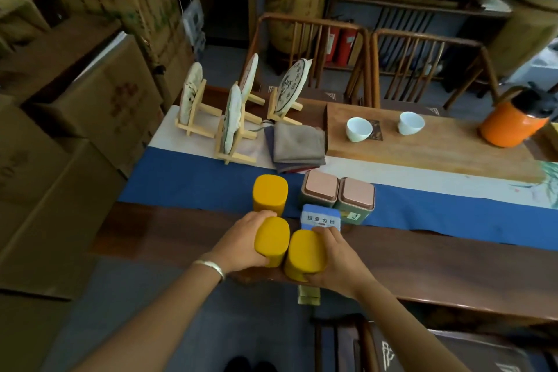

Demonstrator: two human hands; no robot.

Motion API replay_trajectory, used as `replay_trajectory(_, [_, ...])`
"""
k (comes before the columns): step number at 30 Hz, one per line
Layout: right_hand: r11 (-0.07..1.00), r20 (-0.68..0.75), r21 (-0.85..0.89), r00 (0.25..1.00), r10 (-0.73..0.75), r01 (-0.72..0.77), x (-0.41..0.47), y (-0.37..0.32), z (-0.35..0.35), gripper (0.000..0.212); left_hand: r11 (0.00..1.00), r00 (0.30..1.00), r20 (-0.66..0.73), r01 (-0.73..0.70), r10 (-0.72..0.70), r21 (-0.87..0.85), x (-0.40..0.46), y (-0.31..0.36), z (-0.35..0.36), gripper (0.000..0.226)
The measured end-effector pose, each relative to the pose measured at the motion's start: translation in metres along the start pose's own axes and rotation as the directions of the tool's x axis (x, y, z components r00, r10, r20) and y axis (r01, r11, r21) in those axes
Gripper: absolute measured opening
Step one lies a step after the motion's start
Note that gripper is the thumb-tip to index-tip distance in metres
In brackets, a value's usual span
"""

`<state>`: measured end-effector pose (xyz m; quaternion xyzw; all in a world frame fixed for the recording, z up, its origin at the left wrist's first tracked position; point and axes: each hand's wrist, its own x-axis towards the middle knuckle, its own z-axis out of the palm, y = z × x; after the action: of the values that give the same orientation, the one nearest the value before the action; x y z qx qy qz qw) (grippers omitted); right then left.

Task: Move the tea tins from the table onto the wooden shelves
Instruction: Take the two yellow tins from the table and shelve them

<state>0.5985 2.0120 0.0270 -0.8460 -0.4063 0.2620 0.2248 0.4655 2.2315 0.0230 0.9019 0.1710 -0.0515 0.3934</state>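
Observation:
My left hand (241, 243) grips a yellow tea tin (271, 240) at the near edge of the dark wooden table (422, 257). Right beside it, my right hand (338, 260) grips a second yellow tin (305, 254). A third yellow tin (269, 194) stands free just beyond on the blue runner (187, 181). A blue-lidded tin (320, 218) stands against my right fingertips. Behind it are two green tins with pink lids (321, 188) (356, 195), side by side.
Several tea cakes on wooden stands (232, 127) and folded grey cloths (297, 145) stand at the back left. A wooden tray (422, 148) carries two white cups (358, 129) and an orange kettle (510, 125). Cardboard boxes (90, 109) crowd the left; chairs (311, 54) stand behind the table.

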Motion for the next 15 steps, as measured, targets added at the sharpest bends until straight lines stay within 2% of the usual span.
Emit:
replay_trajectory(5, [1.0,0.03,0.026,1.0,-0.008,0.008,0.001,-0.001,-0.004,0.096,0.998,1.0,0.012,0.009,-0.009,-0.067,0.0,-0.001,-0.002,0.092])
replay_trajectory(9, [0.993,-0.054,0.118,0.998,-0.022,0.029,-0.006,-0.006,-0.011,0.097,0.989,1.0,-0.011,0.004,-0.006,-0.149,-0.009,0.004,-0.012,0.09])
replay_trajectory(15, [0.973,-0.075,0.189,0.99,-0.123,0.135,0.013,-0.057,-0.047,0.087,0.958,0.995,-0.087,0.029,-0.056,-0.287,-0.031,0.019,-0.076,0.086])
